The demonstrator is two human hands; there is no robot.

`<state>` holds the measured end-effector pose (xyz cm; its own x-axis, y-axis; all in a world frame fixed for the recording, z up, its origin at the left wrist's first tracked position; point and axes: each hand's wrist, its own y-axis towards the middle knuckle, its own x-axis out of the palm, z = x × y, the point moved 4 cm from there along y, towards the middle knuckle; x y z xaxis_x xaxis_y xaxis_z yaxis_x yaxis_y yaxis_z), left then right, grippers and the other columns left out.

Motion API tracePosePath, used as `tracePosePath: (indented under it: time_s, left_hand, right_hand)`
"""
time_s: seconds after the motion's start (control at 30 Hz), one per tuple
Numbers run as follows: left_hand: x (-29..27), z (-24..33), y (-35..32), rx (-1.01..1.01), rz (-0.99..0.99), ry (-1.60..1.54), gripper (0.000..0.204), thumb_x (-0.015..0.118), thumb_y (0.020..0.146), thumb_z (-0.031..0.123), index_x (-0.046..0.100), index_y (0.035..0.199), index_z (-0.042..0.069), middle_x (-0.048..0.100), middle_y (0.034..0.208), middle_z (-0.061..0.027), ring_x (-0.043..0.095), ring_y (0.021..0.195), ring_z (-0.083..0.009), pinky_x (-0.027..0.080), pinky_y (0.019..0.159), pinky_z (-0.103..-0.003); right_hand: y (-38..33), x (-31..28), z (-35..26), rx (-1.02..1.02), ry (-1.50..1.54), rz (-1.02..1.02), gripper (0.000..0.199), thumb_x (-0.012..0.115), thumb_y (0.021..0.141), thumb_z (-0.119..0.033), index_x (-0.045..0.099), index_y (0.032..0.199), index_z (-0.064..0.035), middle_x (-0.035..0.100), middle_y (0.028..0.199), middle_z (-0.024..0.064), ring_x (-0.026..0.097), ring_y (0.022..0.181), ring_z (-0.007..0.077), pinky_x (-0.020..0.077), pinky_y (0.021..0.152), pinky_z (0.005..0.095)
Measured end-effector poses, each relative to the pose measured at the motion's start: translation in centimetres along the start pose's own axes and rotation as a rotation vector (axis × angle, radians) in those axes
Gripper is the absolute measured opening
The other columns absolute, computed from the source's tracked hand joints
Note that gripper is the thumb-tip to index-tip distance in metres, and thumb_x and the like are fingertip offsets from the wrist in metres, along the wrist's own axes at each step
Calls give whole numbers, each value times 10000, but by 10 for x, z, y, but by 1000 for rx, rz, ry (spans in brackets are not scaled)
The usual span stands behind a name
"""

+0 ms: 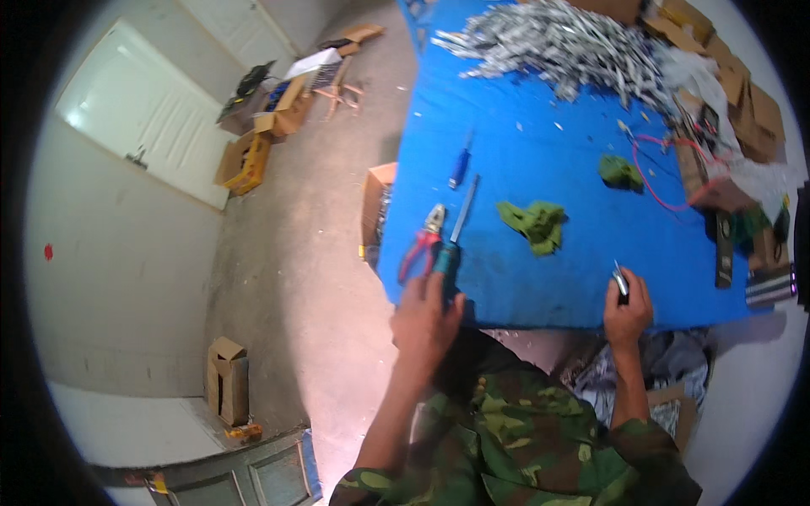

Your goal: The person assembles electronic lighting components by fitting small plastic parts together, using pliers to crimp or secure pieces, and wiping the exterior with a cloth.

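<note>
At the near left of the blue-covered table (pixel 506 291), my left hand (pixel 424 325) has its fingers and thumb around the end of a screwdriver's dark green handle (pixel 446 258). The screwdriver points away from me. Right beside it lie pliers with red grips (pixel 419 250), jaws facing away. My right hand (pixel 628 314), at the table's near edge, is closed on a small silver-and-black metal piece (pixel 623 285) with a thin pointed end; its exact kind is unclear. Between the hands and farther off rests a crumpled green cloth (pixel 537 226). A blue-handled screwdriver (pixel 460 168) lies beyond the pliers.
A large heap of silver metal parts (pixel 565 51) covers the table's far end. Another green cloth (pixel 620 172), a pink cord (pixel 645 173) and cardboard boxes (pixel 734 93) line the right side. An open carton (pixel 374 207) stands against the table's left side.
</note>
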<state>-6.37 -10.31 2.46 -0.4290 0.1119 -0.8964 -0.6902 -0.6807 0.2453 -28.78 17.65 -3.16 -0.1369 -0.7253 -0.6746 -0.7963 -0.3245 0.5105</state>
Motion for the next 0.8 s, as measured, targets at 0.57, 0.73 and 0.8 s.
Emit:
tracePosePath:
  time_s: [0.57, 0.73, 0.8]
  left_hand:
    - [-20, -11, -17, -158, 38, -359, 269, 708, 940, 67, 693, 1186, -43, 708, 1012, -123, 705, 894, -189, 572, 764, -322]
    - [-53, -26, -40, -436, 120, -892, 331, 697, 956, 109, 646, 1230, -69, 709, 1029, -174, 739, 847, -228, 587, 696, -312]
    - [-60, -38, -51, -399, 136, -1062, 407, 729, 947, 163, 613, 1260, -70, 694, 1051, -177, 727, 862, -230, 579, 716, -317]
  right_hand:
    - [3, -4, -2, 29, 42, 45, 234, 759, 897, -113, 757, 1118, -33, 742, 970, 138, 722, 795, 311, 564, 669, 419]
    - [5, -7, 2, 70, 103, 11, 220, 754, 917, -118, 758, 1124, -45, 734, 955, 122, 719, 789, 265, 555, 665, 391]
    - [8, -13, -2, 165, 240, 7, 219, 747, 935, -121, 754, 1139, -41, 732, 946, 101, 699, 782, 214, 542, 661, 355]
